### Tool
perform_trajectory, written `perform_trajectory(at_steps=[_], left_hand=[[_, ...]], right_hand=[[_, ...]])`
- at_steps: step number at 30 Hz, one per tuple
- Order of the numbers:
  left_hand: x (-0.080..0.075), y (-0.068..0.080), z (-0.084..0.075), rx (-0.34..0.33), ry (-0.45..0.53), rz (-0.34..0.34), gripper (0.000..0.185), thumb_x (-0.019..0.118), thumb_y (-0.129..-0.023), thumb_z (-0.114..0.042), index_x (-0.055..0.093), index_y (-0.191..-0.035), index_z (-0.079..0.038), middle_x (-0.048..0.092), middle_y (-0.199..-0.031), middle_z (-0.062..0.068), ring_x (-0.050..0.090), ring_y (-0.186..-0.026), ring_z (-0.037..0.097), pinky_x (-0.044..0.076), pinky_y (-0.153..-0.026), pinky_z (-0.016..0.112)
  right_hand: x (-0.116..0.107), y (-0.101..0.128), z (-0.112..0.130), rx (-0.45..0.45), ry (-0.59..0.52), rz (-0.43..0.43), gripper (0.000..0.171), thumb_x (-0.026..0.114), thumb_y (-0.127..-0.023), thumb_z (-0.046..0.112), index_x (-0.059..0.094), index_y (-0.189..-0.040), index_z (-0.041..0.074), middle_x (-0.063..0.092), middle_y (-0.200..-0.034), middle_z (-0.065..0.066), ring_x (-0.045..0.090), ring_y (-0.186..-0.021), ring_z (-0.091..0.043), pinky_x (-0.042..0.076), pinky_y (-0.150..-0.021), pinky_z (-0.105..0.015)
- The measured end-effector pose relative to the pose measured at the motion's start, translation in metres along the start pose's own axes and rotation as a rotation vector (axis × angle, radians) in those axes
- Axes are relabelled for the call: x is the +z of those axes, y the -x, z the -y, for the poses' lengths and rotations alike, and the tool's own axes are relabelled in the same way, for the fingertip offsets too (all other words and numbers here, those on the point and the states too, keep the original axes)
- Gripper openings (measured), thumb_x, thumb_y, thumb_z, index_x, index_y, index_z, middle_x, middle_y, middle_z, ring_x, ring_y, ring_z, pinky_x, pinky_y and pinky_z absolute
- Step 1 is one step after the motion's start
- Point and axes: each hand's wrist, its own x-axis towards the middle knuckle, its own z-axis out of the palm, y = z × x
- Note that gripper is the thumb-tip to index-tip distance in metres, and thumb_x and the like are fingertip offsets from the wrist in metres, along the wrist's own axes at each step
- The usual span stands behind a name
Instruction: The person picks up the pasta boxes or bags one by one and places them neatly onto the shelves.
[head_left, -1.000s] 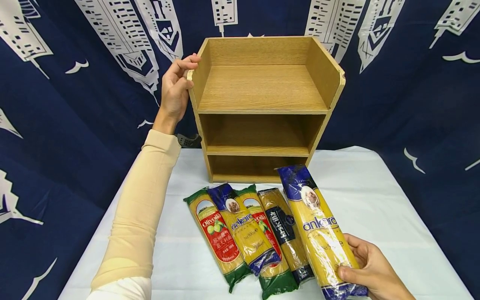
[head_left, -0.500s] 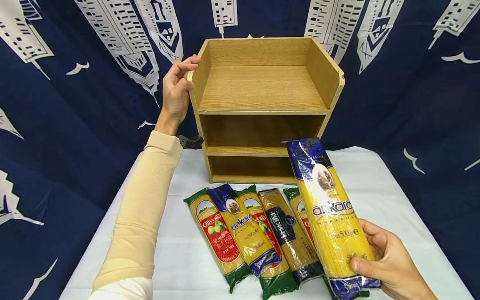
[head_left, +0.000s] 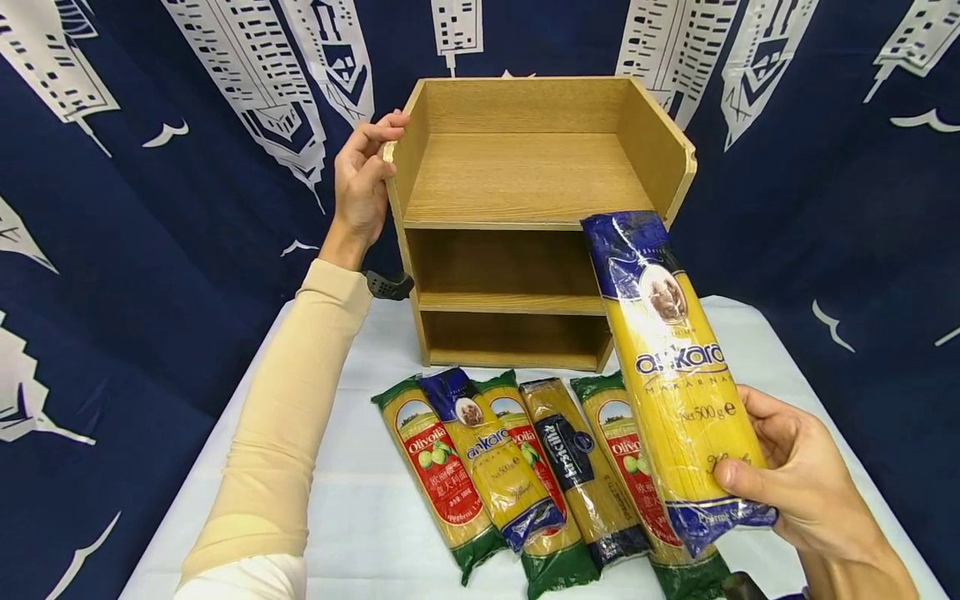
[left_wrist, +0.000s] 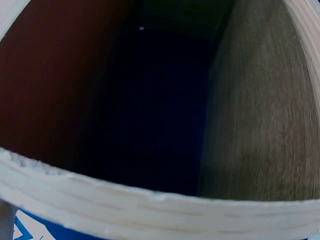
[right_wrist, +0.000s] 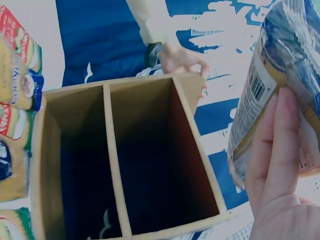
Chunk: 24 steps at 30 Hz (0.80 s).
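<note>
My right hand (head_left: 795,475) grips the lower end of a yellow and blue Ankara spaghetti packet (head_left: 675,367), raised and tilted in front of the shelf's right side. Its fingers lie along the packet's back (right_wrist: 255,110) in the right wrist view. My left hand (head_left: 363,179) holds the upper left side edge of a small wooden shelf (head_left: 525,179), thumb in front and fingers over the edge. The shelf has an open top tray and two compartments below, with nothing visible in them. The left wrist view is filled by the shelf's edge (left_wrist: 160,212) and dark inside.
In front of the shelf several spaghetti packets lie fanned out on the white tablecloth (head_left: 352,500): green-ended Olivoila packets (head_left: 438,467), another Ankara packet (head_left: 491,458) and a dark-labelled packet (head_left: 570,454). A blue patterned curtain (head_left: 187,208) hangs behind.
My right hand has lifted the Ankara packet upward and slightly right, uncovering an Olivoila packet beneath. The left hand keeps its hold on the shelf.
</note>
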Motion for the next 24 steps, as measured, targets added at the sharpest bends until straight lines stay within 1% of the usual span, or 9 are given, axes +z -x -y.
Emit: perform_trajectory(at_steps=[1,6,8,12,17,19,24], left_hand=[[0.001,0.000,0.000,0.003,-0.003,-0.004,0.033,0.047,-0.066,0.001,0.067,-0.093,-0.001,0.063,-0.123,0.023,0.047,-0.135,0.034,0.034,-0.115,0.033],[0.002,0.000,0.002,0.019,-0.008,-0.023,0.033,0.047,-0.066,0.000,0.067,-0.093,-0.001,0.064,-0.121,0.023,0.048,-0.135,0.034,0.034,-0.115,0.033],[0.002,0.001,0.001,0.022,-0.005,-0.022,0.033,0.047,-0.066,0.001,0.067,-0.093,-0.001,0.064,-0.121,0.023,0.048,-0.134,0.034,0.034,-0.115,0.033],[0.000,0.001,-0.001,0.030,0.001,-0.021,0.034,0.046,-0.066,0.002,0.067,-0.093,-0.001,0.064,-0.121,0.025,0.049,-0.133,0.035,0.034,-0.115,0.034],[-0.001,0.000,-0.002,0.023,-0.019,-0.012,0.034,0.046,-0.067,0.001,0.066,-0.094,-0.002,0.062,-0.123,0.027,0.048,-0.134,0.035,0.034,-0.115,0.033],[0.000,0.000,-0.002,0.017,-0.025,-0.008,0.034,0.046,-0.067,0.001,0.066,-0.094,-0.002,0.062,-0.124,0.028,0.049,-0.133,0.034,0.034,-0.114,0.033],[0.001,0.001,-0.001,0.013,-0.018,-0.009,0.034,0.046,-0.067,0.001,0.067,-0.093,-0.003,0.062,-0.124,0.029,0.049,-0.133,0.033,0.035,-0.114,0.034]], right_hand=[[0.001,-0.004,0.002,0.002,0.001,0.005,0.053,0.060,-0.091,-0.013,0.044,-0.141,-0.015,0.066,-0.116,-0.029,0.073,-0.094,-0.035,0.060,-0.074,-0.043],[0.005,-0.021,0.015,0.086,0.035,-0.011,0.054,0.064,-0.092,-0.007,0.045,-0.143,-0.009,0.067,-0.116,-0.024,0.073,-0.096,-0.031,0.059,-0.076,-0.046],[0.006,-0.028,0.017,0.106,0.036,-0.021,0.053,0.065,-0.092,-0.006,0.047,-0.142,-0.007,0.068,-0.116,-0.022,0.074,-0.095,-0.030,0.059,-0.076,-0.045],[0.006,-0.042,0.017,0.095,-0.003,-0.024,0.049,0.064,-0.091,-0.009,0.052,-0.139,-0.006,0.069,-0.113,-0.021,0.074,-0.093,-0.029,0.059,-0.074,-0.043],[0.003,-0.057,0.017,0.088,-0.068,-0.031,0.045,0.056,-0.091,-0.016,0.054,-0.135,-0.006,0.070,-0.111,-0.022,0.075,-0.090,-0.031,0.059,-0.072,-0.042],[0.003,-0.061,0.018,0.101,-0.076,-0.036,0.044,0.053,-0.091,-0.018,0.056,-0.134,-0.006,0.070,-0.110,-0.023,0.075,-0.090,-0.032,0.058,-0.072,-0.044],[0.004,-0.071,0.021,0.116,-0.042,-0.054,0.038,0.054,-0.093,-0.015,0.060,-0.129,-0.005,0.072,-0.109,-0.022,0.075,-0.089,-0.031,0.058,-0.072,-0.044]])
